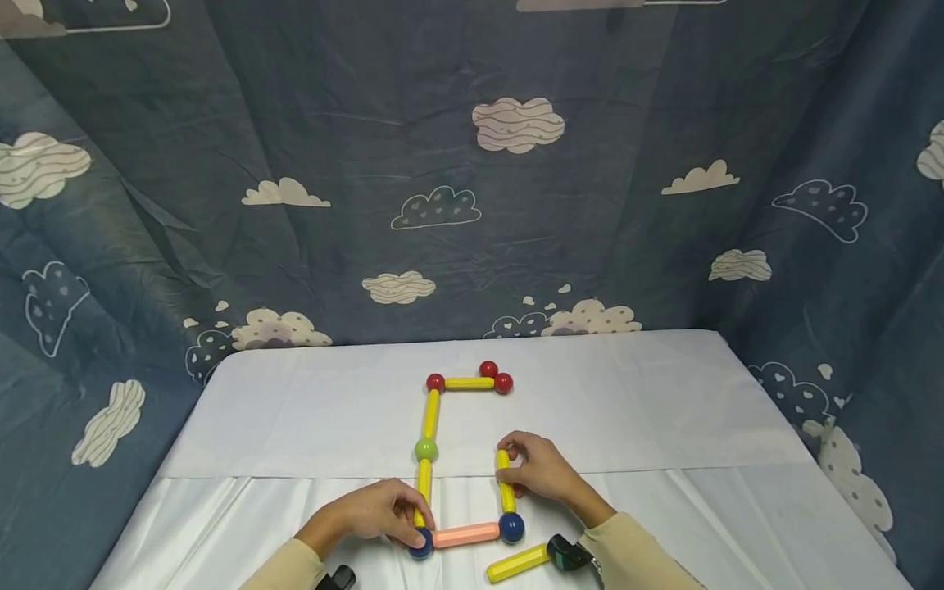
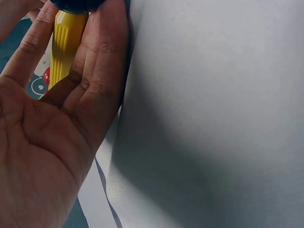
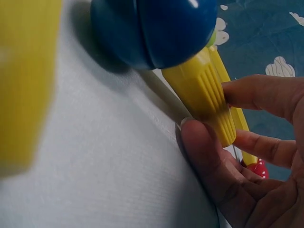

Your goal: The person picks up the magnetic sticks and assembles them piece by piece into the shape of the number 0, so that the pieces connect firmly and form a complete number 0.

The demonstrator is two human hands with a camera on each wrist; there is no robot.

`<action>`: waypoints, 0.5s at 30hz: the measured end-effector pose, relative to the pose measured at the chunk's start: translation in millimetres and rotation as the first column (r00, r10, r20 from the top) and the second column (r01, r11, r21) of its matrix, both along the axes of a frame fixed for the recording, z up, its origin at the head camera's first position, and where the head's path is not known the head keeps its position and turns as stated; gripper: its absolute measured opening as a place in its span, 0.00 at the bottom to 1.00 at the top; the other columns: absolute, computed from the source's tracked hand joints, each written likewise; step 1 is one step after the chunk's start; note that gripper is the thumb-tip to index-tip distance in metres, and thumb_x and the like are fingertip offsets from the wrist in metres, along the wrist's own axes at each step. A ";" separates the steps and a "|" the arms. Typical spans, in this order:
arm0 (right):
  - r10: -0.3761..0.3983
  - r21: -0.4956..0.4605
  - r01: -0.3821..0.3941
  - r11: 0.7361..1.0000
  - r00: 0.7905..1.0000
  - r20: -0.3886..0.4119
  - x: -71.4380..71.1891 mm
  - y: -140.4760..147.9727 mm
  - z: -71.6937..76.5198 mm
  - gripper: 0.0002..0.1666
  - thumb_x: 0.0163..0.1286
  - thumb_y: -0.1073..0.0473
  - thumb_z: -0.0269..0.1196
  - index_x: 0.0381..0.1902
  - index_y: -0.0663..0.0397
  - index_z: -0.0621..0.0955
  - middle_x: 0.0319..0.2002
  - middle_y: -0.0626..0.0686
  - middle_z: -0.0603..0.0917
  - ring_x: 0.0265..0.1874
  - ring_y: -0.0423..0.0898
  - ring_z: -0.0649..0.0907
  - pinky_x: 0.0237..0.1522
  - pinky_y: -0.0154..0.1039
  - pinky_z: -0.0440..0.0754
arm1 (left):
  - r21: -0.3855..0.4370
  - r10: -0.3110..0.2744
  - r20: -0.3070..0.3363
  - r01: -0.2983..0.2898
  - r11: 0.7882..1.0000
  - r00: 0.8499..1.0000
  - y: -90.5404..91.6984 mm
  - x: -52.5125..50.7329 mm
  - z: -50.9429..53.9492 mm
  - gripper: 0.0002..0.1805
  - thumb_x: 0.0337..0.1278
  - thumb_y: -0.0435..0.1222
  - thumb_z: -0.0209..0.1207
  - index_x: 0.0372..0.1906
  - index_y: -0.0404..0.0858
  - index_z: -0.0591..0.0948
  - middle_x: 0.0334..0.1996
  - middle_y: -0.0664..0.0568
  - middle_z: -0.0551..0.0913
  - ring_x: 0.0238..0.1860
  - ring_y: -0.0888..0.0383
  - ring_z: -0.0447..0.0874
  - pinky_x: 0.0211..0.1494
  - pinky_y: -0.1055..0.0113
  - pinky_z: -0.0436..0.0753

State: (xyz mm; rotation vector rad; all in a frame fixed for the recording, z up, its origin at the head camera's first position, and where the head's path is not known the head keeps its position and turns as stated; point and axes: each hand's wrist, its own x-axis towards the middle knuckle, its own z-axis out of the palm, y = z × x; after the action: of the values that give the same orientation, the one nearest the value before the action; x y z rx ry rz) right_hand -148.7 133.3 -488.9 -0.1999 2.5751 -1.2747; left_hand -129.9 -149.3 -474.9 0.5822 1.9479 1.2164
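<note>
With thumb and fingers my left hand (image 1: 376, 515) grips a dark blue ball (image 1: 421, 549) at the near left corner of a ball-and-rod figure. A salmon-pink rod (image 1: 466, 535) runs from it to a second blue ball (image 1: 512, 527). From that ball a yellow rod (image 1: 508, 500) points away from me, and my right hand (image 1: 544, 469) pinches its far end, as the right wrist view also shows. Up the left side, a yellow rod (image 1: 424, 479), a green ball (image 1: 426, 449) and another yellow rod (image 1: 431, 414) lead to a red ball (image 1: 436, 383).
At the back, a yellow rod (image 1: 469, 383) joins the corner red ball to a second red ball (image 1: 503, 383), with a third red ball (image 1: 487, 369) touching it. A loose yellow rod (image 1: 516, 565) lies by my right wrist. A cloud-patterned curtain (image 1: 575, 246) hangs behind the white-covered table (image 1: 627, 401).
</note>
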 end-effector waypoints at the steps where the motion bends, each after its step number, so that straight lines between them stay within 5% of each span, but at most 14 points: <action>1: -0.001 -0.001 0.001 1.000 1.000 0.000 -0.1 0.1 0.1 0.22 0.55 0.61 0.72 0.47 0.58 0.78 0.34 0.51 0.74 0.17 0.41 0.77 0.20 0.33 0.76 | 0.002 -0.001 0.002 0.001 1.000 1.000 0.1 0.0 0.1 0.08 0.48 0.27 0.68 0.35 0.37 0.86 0.21 0.55 0.81 0.22 0.64 0.74 0.25 0.75 0.72; 15: 0.002 -0.028 -0.002 1.000 1.000 0.005 -7.1 7.3 4.0 0.23 0.57 0.61 0.71 0.49 0.58 0.78 0.34 0.51 0.74 0.17 0.42 0.78 0.21 0.35 0.79 | 0.003 -0.003 0.008 0.003 1.000 1.000 1.1 -0.1 0.2 0.08 0.48 0.27 0.68 0.36 0.37 0.85 0.21 0.56 0.81 0.22 0.66 0.74 0.25 0.76 0.71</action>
State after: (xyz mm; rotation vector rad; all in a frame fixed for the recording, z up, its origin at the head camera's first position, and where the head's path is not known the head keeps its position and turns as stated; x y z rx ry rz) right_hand -155.8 140.5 -484.9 -0.2045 2.5540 -1.3092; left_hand -130.0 -148.2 -474.7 0.5807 1.9385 1.2178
